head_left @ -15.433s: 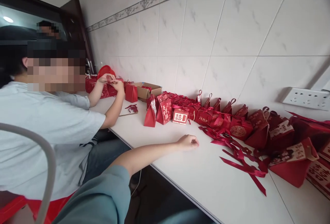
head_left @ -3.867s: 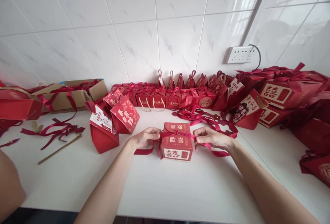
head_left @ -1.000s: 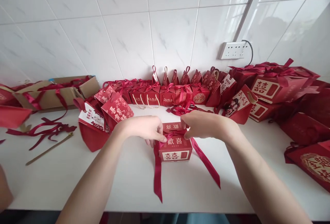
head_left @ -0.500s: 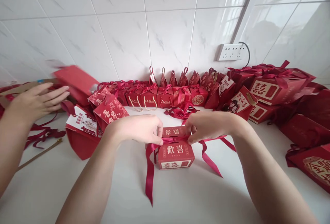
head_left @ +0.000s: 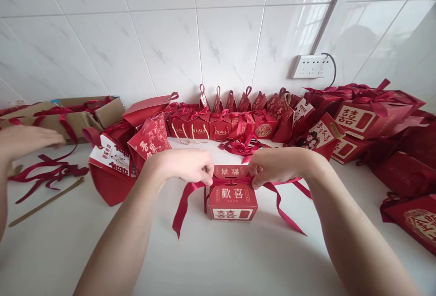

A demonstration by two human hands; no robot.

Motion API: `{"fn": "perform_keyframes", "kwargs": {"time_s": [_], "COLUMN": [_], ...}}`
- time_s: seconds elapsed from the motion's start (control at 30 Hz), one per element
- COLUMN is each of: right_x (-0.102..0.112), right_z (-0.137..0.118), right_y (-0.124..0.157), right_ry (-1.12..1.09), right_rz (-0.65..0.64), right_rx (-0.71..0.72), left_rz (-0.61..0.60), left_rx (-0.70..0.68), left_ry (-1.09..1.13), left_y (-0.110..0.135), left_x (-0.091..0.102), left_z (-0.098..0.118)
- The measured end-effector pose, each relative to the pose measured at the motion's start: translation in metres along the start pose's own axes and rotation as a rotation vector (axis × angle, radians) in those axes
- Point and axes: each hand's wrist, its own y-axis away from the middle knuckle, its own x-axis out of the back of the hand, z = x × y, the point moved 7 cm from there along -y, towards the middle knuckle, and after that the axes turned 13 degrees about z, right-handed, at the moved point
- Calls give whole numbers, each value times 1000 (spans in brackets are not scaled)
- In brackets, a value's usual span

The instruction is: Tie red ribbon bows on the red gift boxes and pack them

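Note:
In front of me a small red gift box (head_left: 233, 201) with gold and white lettering stands on the white table (head_left: 218, 259). A dark red ribbon (head_left: 235, 181) crosses its top, with loose ends hanging down on both sides. My left hand (head_left: 190, 166) pinches the ribbon at the box's left edge. At the right edge my right hand (head_left: 270, 166) pinches the other part of it. The ribbon lies stretched between my fingers, and its middle looks knotted or crossed over the lid. Both hands are partly turned away, so some fingertips are hidden.
Another person's hand (head_left: 30, 141) is at the left, near loose ribbons (head_left: 51, 173) and a cardboard box (head_left: 85, 110). Rows of finished-looking red boxes (head_left: 200, 125) line the tiled wall. More red boxes (head_left: 371, 119) are stacked at the right, below a power socket (head_left: 311, 66).
Both my hands have drawn the ribbon flatter across the box, and its left tail has swung outward. The other person's hand let go of a red box at the back left and pulled back left.

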Motion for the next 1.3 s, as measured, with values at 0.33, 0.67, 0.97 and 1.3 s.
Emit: {"fn": "perform_keyframes", "kwargs": {"time_s": [0.33,0.67,0.97,1.3], "right_x": [31,5,-25,-34], "right_z": [-22,-26,-26,-28], "right_y": [21,-10,5,9], "right_ry": [-446,-968,-933,-944], "right_rz": [240,346,731,904], "right_rx": [235,263,213,141], "left_rz": [73,225,269,286], "left_rx": [6,106,-38,-46], "left_ry": [-15,38,-21,-83], "left_y": [9,39,41,42], "left_x": [10,25,27,24], "left_z": [5,6,22,21]}}
